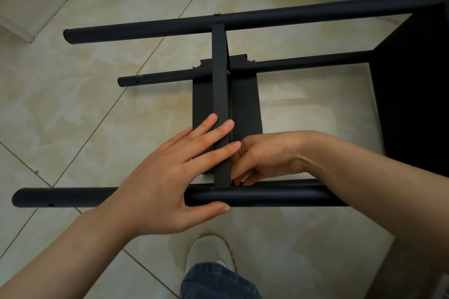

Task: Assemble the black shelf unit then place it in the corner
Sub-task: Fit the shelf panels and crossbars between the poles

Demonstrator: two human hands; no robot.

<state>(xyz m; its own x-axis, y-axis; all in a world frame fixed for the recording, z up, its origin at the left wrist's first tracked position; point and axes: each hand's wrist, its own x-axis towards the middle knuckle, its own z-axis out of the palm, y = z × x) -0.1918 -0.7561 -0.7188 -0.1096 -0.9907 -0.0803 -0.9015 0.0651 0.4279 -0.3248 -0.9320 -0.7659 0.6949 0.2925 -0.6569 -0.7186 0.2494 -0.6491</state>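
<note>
1. The shelf unit lies on its side on the tiled floor, with its poles level.
2. The left hand is flat and released. Its fingers lie straight across the edge of the middle shelf, and its thumb rests against the near pole.
3. The right hand curls at the joint where shelf meets near pole. Whether it grasps anything is hidden.
4. A shoe stands just below the near pole.

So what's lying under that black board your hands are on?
Another flat black panel lies on the tiled floor below the board. The left hand and right hand cover its near end, so that part stays hidden.
</note>
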